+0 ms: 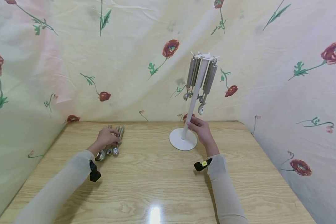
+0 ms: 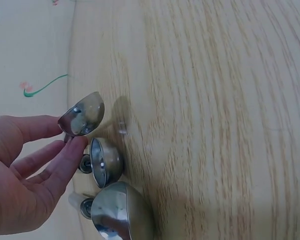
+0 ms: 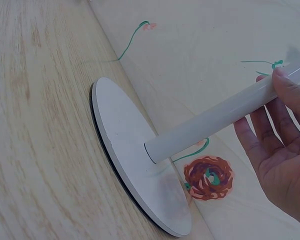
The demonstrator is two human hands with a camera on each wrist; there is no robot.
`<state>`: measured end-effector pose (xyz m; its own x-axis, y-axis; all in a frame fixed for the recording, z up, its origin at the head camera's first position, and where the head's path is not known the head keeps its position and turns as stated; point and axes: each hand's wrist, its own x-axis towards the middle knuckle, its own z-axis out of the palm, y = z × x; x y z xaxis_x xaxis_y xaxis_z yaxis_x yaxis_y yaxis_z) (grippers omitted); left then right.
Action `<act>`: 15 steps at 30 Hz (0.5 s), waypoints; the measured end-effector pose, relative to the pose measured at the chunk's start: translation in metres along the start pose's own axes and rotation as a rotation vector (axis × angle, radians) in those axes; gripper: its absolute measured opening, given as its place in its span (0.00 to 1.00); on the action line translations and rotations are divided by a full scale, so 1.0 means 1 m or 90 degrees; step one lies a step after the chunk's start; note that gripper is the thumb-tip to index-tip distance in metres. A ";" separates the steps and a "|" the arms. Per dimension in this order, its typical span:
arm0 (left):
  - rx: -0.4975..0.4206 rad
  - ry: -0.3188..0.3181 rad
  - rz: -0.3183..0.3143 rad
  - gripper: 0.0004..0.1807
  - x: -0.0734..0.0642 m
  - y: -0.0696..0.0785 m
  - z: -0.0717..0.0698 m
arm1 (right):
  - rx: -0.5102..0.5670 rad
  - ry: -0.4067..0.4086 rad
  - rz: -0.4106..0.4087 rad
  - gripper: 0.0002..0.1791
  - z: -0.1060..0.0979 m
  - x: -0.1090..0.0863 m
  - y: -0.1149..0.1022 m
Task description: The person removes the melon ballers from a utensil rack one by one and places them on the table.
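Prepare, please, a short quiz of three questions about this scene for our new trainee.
1. Fill the gap: metal utensils hang at the ____ of the white stand.
2. How many metal ladles does the left wrist view show?
3. True or false: the left hand grips the stand.

Key:
1. top
2. Three
3. False; the right hand does.

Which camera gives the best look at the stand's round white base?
The right wrist view: the base appears large there, its join with the pole clear. The head view shows it too, but small; the left wrist view misses it.
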<state>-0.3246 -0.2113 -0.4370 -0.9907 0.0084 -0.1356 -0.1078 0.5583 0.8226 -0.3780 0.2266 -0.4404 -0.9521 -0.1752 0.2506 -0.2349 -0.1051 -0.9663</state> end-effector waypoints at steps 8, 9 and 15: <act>0.035 0.013 -0.005 0.23 -0.001 0.006 0.006 | -0.005 -0.005 -0.006 0.20 0.000 0.002 0.001; 0.037 0.010 -0.008 0.23 -0.001 0.007 0.006 | -0.006 -0.006 -0.005 0.20 0.000 0.002 0.001; 0.051 -0.004 -0.017 0.23 -0.001 0.007 0.008 | -0.005 -0.003 0.002 0.21 0.000 0.000 0.000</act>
<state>-0.3239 -0.2007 -0.4352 -0.9871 -0.0026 -0.1598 -0.1265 0.6233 0.7716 -0.3779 0.2265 -0.4399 -0.9522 -0.1794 0.2473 -0.2330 -0.0969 -0.9676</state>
